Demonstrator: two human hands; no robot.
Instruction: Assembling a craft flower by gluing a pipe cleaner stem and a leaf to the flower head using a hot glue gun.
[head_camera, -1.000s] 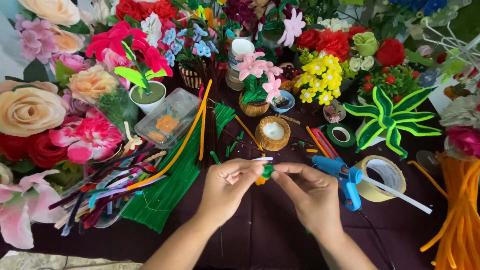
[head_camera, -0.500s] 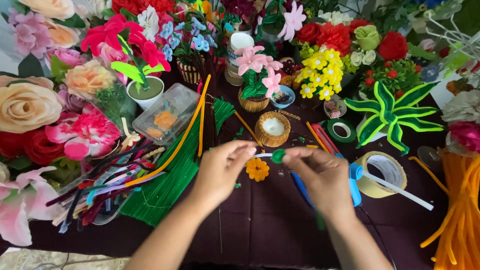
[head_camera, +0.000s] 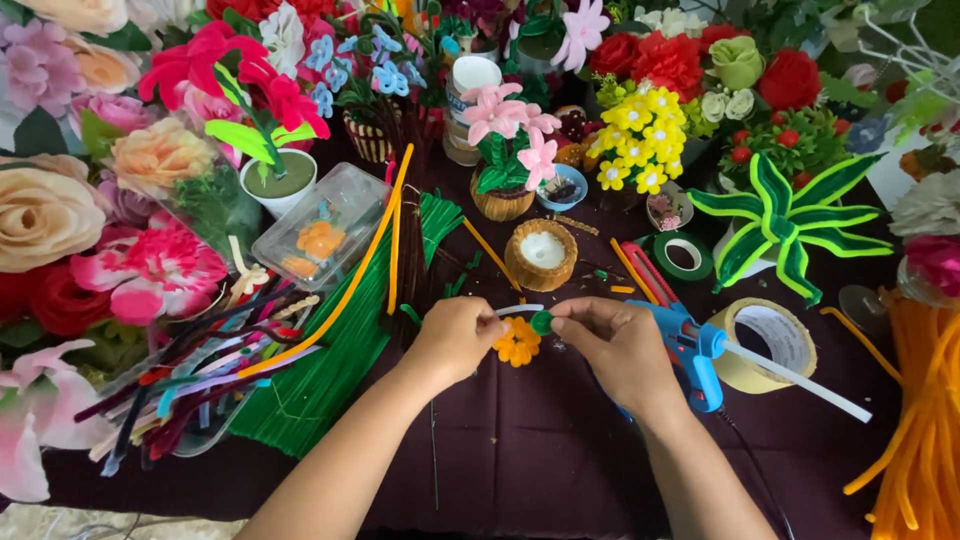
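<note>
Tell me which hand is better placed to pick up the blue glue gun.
Right, most likely. The right hand lies directly beside the blue glue gun, nearly touching it, while the left hand sits on the far side of the small orange flower, pinching it.

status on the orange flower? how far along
Done: the orange flower head is formed, petals shaped. In hand: left hand and right hand pinch a white stem with a green tip just above the flower. Left: flower and stem look separate; the glue gun lies beside the right hand, unused.
</note>
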